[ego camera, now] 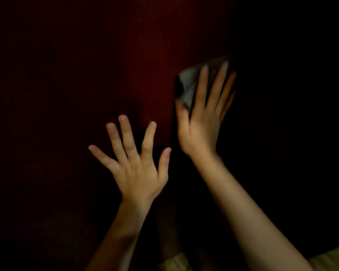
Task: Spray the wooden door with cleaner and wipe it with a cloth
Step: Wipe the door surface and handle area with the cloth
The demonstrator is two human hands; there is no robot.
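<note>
A dark reddish wooden door (145, 45) fills the view in very dim light. My right hand (202, 118) lies flat against it with fingers spread, pressing a grey cloth (188, 85) to the wood; the cloth shows left of and under the fingers and is blurred. Lower and to the left, my left hand (137, 165) rests flat on the door, fingers spread wide, holding nothing. No spray bottle is in view.
The right part of the view is almost black and nothing can be made out there. A pale patch of fabric (333, 257) shows at the bottom right, beside my right forearm.
</note>
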